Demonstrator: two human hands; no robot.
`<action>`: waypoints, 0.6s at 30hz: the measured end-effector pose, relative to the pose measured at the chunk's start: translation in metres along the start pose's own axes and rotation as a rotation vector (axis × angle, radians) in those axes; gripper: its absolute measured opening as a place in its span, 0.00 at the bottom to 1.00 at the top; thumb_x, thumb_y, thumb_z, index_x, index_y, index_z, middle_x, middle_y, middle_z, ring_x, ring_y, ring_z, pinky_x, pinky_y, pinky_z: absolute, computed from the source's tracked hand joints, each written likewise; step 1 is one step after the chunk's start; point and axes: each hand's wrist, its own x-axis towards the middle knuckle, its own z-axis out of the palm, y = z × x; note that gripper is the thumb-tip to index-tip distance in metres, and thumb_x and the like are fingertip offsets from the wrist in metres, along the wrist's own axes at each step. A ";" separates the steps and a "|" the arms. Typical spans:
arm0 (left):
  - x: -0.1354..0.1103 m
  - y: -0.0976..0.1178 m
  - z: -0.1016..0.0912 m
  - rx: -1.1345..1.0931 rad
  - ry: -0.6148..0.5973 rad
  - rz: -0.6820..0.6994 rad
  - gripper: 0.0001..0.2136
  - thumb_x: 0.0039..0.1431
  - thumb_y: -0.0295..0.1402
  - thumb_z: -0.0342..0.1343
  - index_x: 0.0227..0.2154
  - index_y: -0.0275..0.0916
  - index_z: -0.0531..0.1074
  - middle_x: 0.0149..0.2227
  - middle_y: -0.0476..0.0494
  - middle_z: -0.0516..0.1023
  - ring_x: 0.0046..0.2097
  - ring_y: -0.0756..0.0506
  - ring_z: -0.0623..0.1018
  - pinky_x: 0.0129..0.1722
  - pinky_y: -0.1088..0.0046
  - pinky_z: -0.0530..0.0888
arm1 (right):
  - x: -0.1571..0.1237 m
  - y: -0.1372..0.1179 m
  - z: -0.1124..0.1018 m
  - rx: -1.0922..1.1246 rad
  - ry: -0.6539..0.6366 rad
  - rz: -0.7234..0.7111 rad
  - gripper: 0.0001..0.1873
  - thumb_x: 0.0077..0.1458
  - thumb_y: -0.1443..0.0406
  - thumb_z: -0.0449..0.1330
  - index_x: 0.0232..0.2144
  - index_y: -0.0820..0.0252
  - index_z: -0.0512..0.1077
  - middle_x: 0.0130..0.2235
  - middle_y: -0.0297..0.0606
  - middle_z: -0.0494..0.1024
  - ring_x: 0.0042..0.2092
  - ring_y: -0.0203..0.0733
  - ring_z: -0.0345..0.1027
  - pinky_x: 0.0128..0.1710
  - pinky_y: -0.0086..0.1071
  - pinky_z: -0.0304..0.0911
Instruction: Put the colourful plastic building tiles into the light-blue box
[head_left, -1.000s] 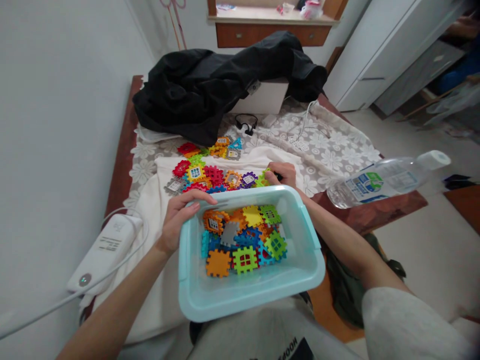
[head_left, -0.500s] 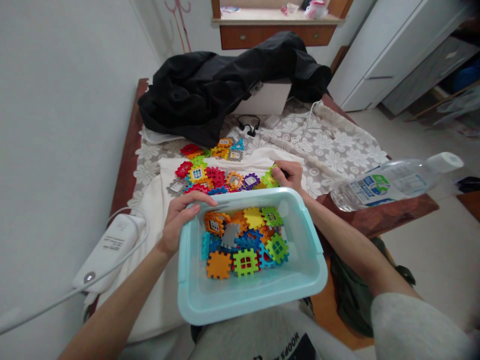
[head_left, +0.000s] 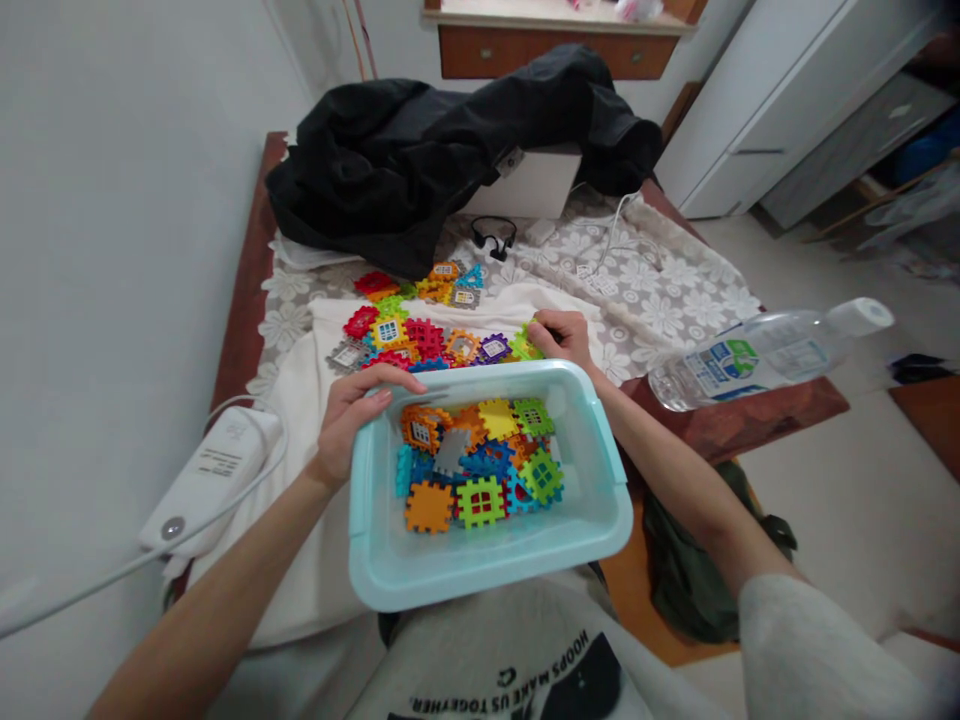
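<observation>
A light blue plastic tub rests on my lap, holding several colourful interlocking toy tiles. My left hand grips the tub's far left rim, fingers curled over the edge. Just beyond the tub's far edge, my right hand is closed in a pinch on a green tile at the right end of a spread of loose tiles lying on a white cloth.
A black jacket is heaped over a white box at the table's far end. A water bottle lies at the right edge. A white power strip with its cable sits at left. Black earphones lie on the lace tablecloth.
The view has shifted slightly; my right hand stays pinched on the green tile at the pile's edge. The left hand keeps its hold on the tub.
</observation>
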 end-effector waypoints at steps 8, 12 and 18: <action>0.000 -0.002 0.002 -0.030 0.010 0.020 0.12 0.54 0.38 0.62 0.32 0.38 0.87 0.32 0.41 0.83 0.38 0.40 0.80 0.36 0.69 0.73 | 0.003 -0.001 -0.001 0.023 -0.034 0.026 0.36 0.65 0.38 0.57 0.16 0.55 0.57 0.18 0.26 0.52 0.23 0.33 0.44 0.25 0.33 0.42; 0.000 -0.003 0.002 -0.023 0.021 0.028 0.12 0.54 0.39 0.62 0.32 0.37 0.87 0.32 0.40 0.83 0.38 0.40 0.80 0.37 0.68 0.74 | 0.007 0.002 -0.002 0.128 0.094 0.098 0.38 0.61 0.35 0.60 0.16 0.54 0.56 0.19 0.27 0.53 0.23 0.33 0.44 0.25 0.34 0.43; -0.001 -0.003 0.004 -0.038 0.011 0.020 0.13 0.54 0.40 0.62 0.32 0.37 0.87 0.32 0.41 0.83 0.36 0.41 0.79 0.36 0.67 0.73 | 0.011 0.011 -0.001 0.400 0.232 0.262 0.35 0.57 0.35 0.66 0.19 0.53 0.61 0.19 0.28 0.61 0.20 0.34 0.53 0.18 0.32 0.49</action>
